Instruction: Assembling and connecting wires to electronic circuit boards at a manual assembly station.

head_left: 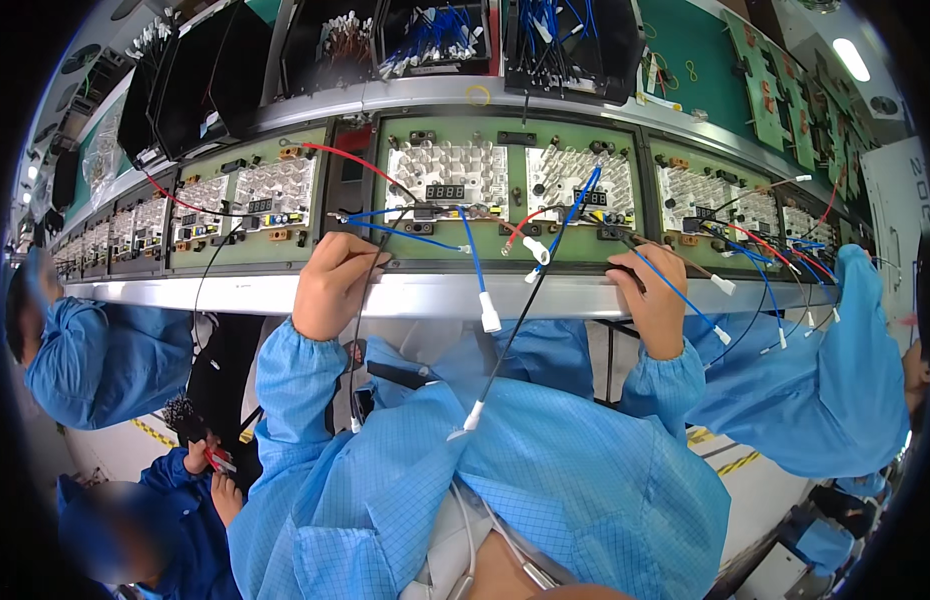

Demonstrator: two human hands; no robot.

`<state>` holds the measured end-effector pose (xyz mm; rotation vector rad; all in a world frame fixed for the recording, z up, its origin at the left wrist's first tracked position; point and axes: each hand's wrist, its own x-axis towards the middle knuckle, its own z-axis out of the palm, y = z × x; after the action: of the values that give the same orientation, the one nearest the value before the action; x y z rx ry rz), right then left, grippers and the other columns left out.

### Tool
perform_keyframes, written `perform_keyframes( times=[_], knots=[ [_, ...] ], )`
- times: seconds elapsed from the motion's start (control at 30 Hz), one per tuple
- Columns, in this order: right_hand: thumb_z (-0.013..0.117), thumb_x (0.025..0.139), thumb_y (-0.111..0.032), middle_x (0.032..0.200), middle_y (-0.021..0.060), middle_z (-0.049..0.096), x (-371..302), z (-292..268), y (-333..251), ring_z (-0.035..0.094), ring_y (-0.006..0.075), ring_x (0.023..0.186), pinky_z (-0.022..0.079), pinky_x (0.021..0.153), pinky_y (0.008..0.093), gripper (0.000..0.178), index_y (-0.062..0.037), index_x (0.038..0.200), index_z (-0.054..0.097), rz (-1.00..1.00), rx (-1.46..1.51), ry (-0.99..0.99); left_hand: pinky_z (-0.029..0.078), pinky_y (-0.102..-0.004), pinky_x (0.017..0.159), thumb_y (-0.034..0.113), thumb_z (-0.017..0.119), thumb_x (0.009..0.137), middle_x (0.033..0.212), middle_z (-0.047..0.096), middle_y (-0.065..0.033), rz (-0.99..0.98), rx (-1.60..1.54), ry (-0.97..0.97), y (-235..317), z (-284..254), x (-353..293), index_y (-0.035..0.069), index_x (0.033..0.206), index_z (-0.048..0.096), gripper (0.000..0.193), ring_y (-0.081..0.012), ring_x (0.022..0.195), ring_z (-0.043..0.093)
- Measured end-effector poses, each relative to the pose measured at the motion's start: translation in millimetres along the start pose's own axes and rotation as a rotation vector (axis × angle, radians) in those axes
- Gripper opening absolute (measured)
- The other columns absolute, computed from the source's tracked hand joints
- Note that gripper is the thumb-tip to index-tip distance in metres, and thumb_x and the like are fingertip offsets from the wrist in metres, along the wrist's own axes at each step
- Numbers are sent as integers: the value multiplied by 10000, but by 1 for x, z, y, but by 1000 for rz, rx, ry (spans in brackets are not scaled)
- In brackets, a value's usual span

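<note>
A black-framed carrier (455,266) with a green base lies in front of me and bears two white circuit boards (447,180) with displays. My left hand (337,285) is curled at its front left corner, fingertips on the frame. At the front right, my right hand (650,300) has thumb and fingers bent together on the frame's edge. Blue wires (477,262), a black wire (517,335) with a white connector and a short red wire (525,222) with a ring-like white end run off the boards. Some wires hang over the metal rail (435,297) between my hands.
Similar carriers (247,195) line up to the left and right (707,190). Black bins (435,40) of wires stand behind the line. Co-workers' blue sleeves (110,345) are close on both sides, and another person (155,520) is at the lower left.
</note>
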<state>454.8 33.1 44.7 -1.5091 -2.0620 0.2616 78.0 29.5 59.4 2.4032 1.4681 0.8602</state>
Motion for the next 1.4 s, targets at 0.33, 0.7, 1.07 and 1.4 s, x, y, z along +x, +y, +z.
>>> perform_keyframes(
  times=[0.33, 0.7, 1.07, 1.4],
  knots=[
    [642, 748, 16, 826, 103, 628, -25, 0, 1, 567, 271, 769, 438, 724, 364, 96, -21, 836, 645, -65, 47, 251, 484, -291, 618, -54, 638, 776, 894, 611, -106, -98, -115, 130, -3, -1, -3, 3, 914, 670, 152, -231, 707, 599],
    [669, 751, -60, 571, 46, 557, -12, 24, -11, 462, 218, 453, 359, 475, 335, 37, -54, 731, 639, -131, 249, 209, 434, -290, 530, -33, 611, 820, 771, 606, -114, -188, -41, 160, 0, 6, -9, 29, 1004, 662, 200, -214, 585, 557],
    [611, 820, -80, 530, 56, 500, -16, 19, -8, 457, 159, 444, 333, 435, 294, 107, -31, 726, 626, 27, 214, 172, 415, -290, 519, -59, 610, 806, 723, 589, -113, -135, -72, 174, 2, 17, 4, 17, 981, 665, 199, -211, 564, 532],
    [669, 779, -192, 551, 58, 553, 15, 42, -8, 514, 268, 471, 380, 460, 370, 181, -112, 657, 561, -17, 168, 270, 362, -301, 489, -87, 563, 815, 638, 511, -98, 9, 94, 234, -19, 9, -2, -6, 1006, 666, 232, -193, 530, 467]
  ],
)
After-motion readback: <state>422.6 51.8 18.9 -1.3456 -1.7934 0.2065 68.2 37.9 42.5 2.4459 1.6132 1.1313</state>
